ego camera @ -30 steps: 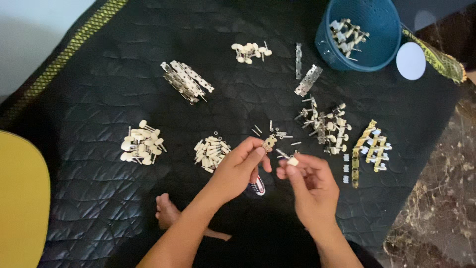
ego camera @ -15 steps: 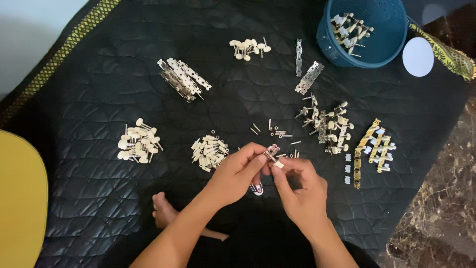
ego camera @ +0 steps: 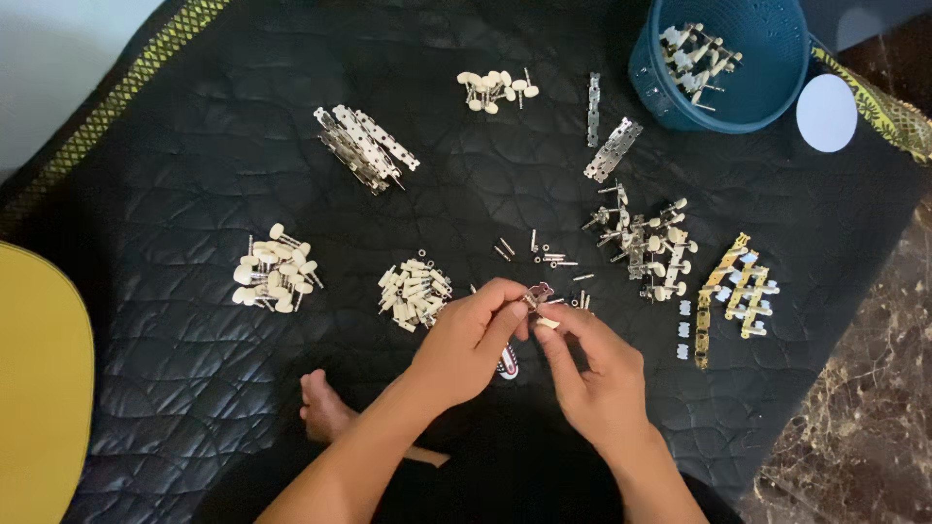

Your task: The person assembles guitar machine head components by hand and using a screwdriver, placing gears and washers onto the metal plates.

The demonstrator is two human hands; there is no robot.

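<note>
Both grips, your left hand [ego camera: 466, 340] and right hand [ego camera: 594, 374], pinch together on one small tuning peg [ego camera: 537, 296] between your fingertips: light, stiff, slippery metal, best held by its shaft.

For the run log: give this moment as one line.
left hand: pinching small metal part | right hand: fingertips on same part | surface: black quilted mat | nearby: loose pins, peg pile
</note>
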